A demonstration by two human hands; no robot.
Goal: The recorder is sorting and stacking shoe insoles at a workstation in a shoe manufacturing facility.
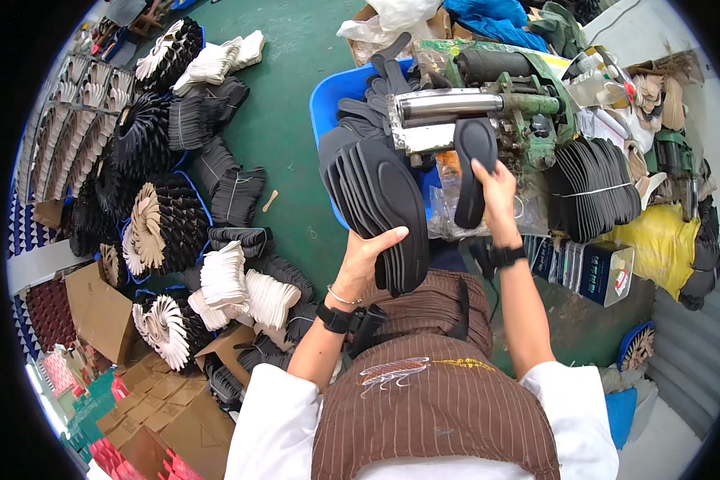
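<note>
"While the left hand (pixel 362 258) grips a fanned stack of black insoles (pixel 382 188), what is the right hand (pixel 499 194) doing?"

"Pinching a single insole (pixel 474 152) between thumb and fingers, up by the steel roller (pixel 448 104) of the green machine (pixel 532 108). It overlaps the machine's near edge from above, so I can't tell whether they touch."

"How far along would you call it?"

"Partway, I'd judge. One piece is out on its own, and the stack in the left hand is thick and looks untied, so plenty seems left to go through."

"And the finished ones?"

"Hard to say. Loose dark insoles (pixel 366 118) lie in the blue tub (pixel 321 120) beyond the stack, and they could be either waiting or done."

"Does anything look settled?"

"A tied black bundle (pixel 588 170) sits right of the machine, and more dark bundles (pixel 238 198) lie on the green floor (pixel 292 152) at left. Bundling looks complete there, though nothing shows whether those have met the roller."
</note>
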